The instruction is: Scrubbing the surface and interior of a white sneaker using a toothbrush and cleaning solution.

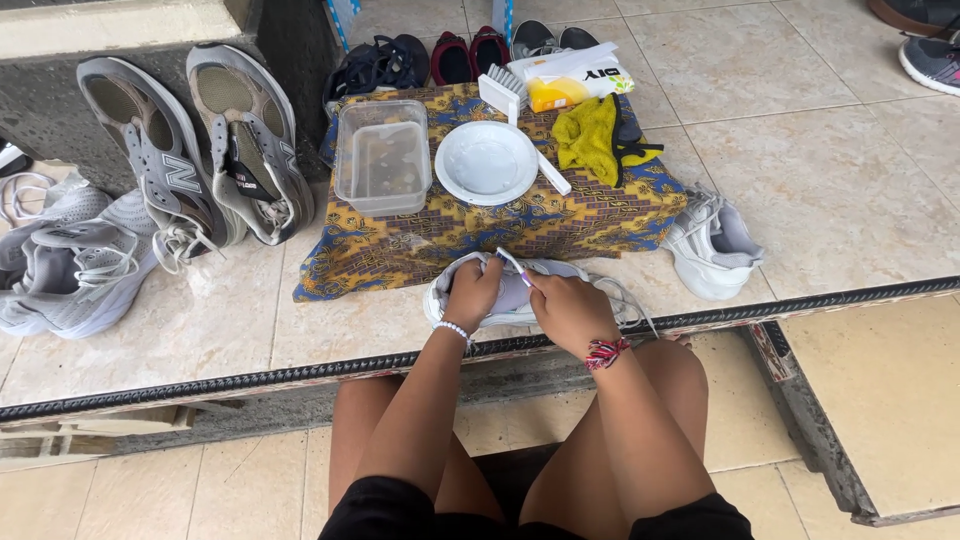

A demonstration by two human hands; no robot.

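Note:
A white sneaker (510, 300) lies on the tiled step just in front of my knees. My left hand (472, 293) presses down on its upper, a white bead bracelet on the wrist. My right hand (570, 310) grips a small toothbrush (514, 265) with a purple and white handle, its head resting on the shoe. A red woven bracelet circles that wrist. The second white sneaker (712, 245) stands to the right, laces loose.
A patterned cloth (400, 245) holds a clear plastic tub (382, 158), a white bowl (486, 162), a white scrub brush (505, 95), a yellow rag (590, 135) and a pouch (575, 78). Grey sneakers (200, 140) lean at left; more shoes at the back.

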